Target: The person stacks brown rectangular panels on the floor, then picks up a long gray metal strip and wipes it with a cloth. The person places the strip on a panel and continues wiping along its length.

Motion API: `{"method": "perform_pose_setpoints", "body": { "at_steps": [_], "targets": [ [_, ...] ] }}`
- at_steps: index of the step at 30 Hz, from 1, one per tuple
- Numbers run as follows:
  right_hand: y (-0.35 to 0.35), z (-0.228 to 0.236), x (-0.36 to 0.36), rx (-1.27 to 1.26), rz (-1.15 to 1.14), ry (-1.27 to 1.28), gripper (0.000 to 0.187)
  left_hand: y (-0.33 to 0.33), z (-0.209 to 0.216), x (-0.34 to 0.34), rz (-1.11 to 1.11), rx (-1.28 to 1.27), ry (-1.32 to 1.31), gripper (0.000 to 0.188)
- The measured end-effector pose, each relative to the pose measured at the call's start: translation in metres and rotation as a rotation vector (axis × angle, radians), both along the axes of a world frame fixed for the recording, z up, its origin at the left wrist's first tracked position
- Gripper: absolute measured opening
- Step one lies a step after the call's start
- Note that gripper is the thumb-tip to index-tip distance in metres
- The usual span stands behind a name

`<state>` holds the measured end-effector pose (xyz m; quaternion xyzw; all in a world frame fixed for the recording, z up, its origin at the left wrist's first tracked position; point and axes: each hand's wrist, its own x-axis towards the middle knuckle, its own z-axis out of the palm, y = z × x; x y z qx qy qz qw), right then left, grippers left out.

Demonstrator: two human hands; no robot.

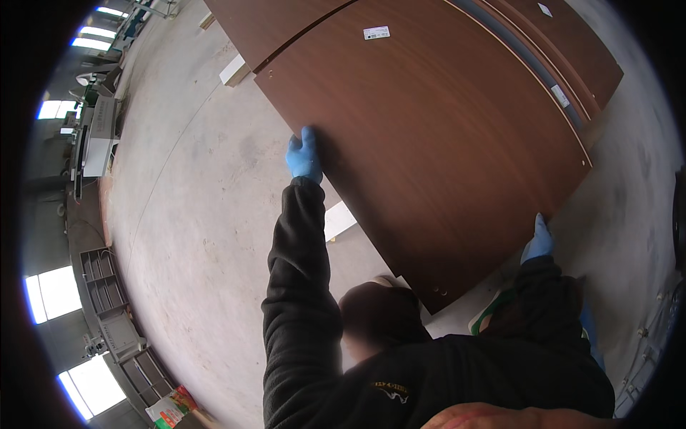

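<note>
A large brown wood-grain panel [436,150] lies at a slant in front of me, with small round holes near its corners and a notch at the near left corner. On its left edge, my left hand [305,157] in a blue glove grips the board with the thumb on top and the fingers partly hidden. Lower on the right, my right hand [539,240], also gloved in blue, holds the near right edge; most of its fingers are out of sight. A white label [376,33] is stuck on the far part of the panel.
More brown panels [575,46] lie beyond, past a dark grey strip [529,57]. White blocks [233,70] sit on the concrete floor [193,214] along the left side. A dark shelf unit [102,280] and a colourful sack [171,409] stand far left.
</note>
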<state>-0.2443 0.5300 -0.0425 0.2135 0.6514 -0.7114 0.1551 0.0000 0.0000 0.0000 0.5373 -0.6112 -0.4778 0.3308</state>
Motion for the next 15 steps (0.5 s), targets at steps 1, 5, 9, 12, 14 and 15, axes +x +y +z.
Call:
{"method": "perform_pose_setpoints", "body": {
  "at_steps": [1,5,9,12,14,15],
  "targets": [
    [-0.002,0.0,0.003,0.019,-0.011,0.002,0.06,-0.002,-0.003,-0.001,-0.003,-0.043,0.013,0.059],
    [-0.013,0.005,0.011,0.086,-0.106,-0.013,0.054,-0.006,-0.008,-0.007,-0.001,-0.08,0.156,0.055],
    [-0.018,0.019,0.017,0.107,-0.078,-0.012,0.059,-0.011,-0.001,-0.012,0.008,-0.134,-0.063,0.053],
    [-0.025,0.019,0.024,0.154,-0.094,-0.028,0.061,-0.016,0.004,-0.013,0.008,-0.175,-0.166,0.053],
    [-0.026,0.02,0.025,0.089,-0.084,-0.015,0.058,-0.017,0.002,-0.014,0.018,-0.196,-0.188,0.054],
    [-0.027,0.021,0.026,0.072,-0.061,-0.019,0.06,-0.018,0.0,-0.014,0.025,-0.199,-0.174,0.054]
  ]
}}
